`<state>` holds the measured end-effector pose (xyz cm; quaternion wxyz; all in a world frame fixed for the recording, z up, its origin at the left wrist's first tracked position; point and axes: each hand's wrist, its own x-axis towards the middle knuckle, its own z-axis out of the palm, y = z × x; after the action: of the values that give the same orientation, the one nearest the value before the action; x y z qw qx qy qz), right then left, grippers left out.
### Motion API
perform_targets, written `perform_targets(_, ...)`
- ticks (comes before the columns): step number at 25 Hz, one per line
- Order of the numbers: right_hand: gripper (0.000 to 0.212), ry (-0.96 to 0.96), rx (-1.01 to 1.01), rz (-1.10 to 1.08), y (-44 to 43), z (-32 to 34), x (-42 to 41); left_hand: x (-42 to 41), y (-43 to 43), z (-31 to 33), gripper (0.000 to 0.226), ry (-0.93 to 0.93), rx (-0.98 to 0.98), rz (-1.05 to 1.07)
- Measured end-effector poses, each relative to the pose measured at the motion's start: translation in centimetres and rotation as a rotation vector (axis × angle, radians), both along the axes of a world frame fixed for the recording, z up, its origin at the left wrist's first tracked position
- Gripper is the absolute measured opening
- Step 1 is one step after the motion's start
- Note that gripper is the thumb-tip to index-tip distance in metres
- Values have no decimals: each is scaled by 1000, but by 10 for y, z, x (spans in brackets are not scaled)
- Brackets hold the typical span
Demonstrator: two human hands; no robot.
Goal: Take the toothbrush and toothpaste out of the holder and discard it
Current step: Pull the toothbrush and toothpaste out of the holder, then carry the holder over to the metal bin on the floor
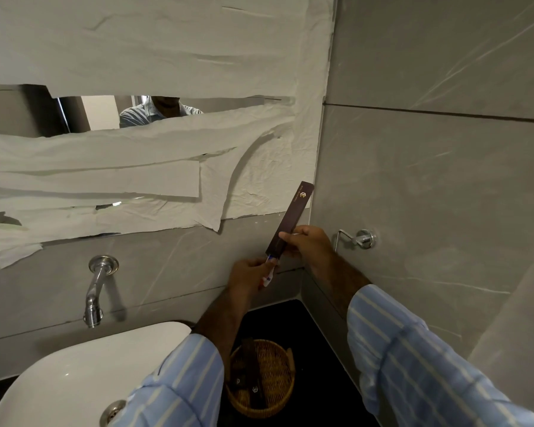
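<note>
Right hand [309, 241]: closed in a pinch on the lower part of the sleeve [290, 221], thumb on its face, fingers behind. Sleeve was a long, dark brown card holder with a small gold mark near the top; I held it tilted, top leaning right, open end down.

Left hand [250, 275]: closed around the tube [268, 277], white with red and blue print, gripped just below the sleeve's mouth. The tube's upper end was at or barely inside the opening; I could not tell whether it was fully clear. Judged: toothpaste nearly withdrawn.

Toothbrush: not seen. Presumably inside the sleeve, but the picture did not show it.

Outward: both hands worked in the corner of the grey tiled walls, above the dark counter [315, 334]. Directly below them sat a wicker basket [261, 380] holding other dark brown packets. White basin [90, 371] at left, with the tap [96, 291] on the wall over it. A chrome hook [356, 238] on the right wall, near the right hand.

Status: extraction under way, not complete. Remaining: free the tube, draw the brush, discard. No bin in view.
</note>
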<state>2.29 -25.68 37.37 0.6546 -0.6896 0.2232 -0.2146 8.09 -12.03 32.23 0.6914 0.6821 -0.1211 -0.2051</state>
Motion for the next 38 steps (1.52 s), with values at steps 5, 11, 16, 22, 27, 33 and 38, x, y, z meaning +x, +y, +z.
perform_targets(5,28,-88,6,-105,-12,19,-9,-1,11,3,31,50,-112,-1)
perform_targets(11,53,-225,107,-247,-29,35,-22,13,37,1,13,-65,-26,-62)
perform_targets(16,28,-198,95,-277,-35,30,-40,18,44,-1,10,16,-21,-57)
perform_targets(22,25,26,132,-169,-31,-20,-71,-10,16,-11,33,107,-5,-71)
perform_targets(27,14,159,195,-221,-24,-76,-110,-52,-5,-39,18,298,48,-195)
perform_targets(33,30,287,293,-213,-2,-151,-175,-106,-20,-101,10,456,167,-250)
perform_targets(38,23,366,379,-243,7,-201,-226,-150,-25,-146,30,596,168,-279)
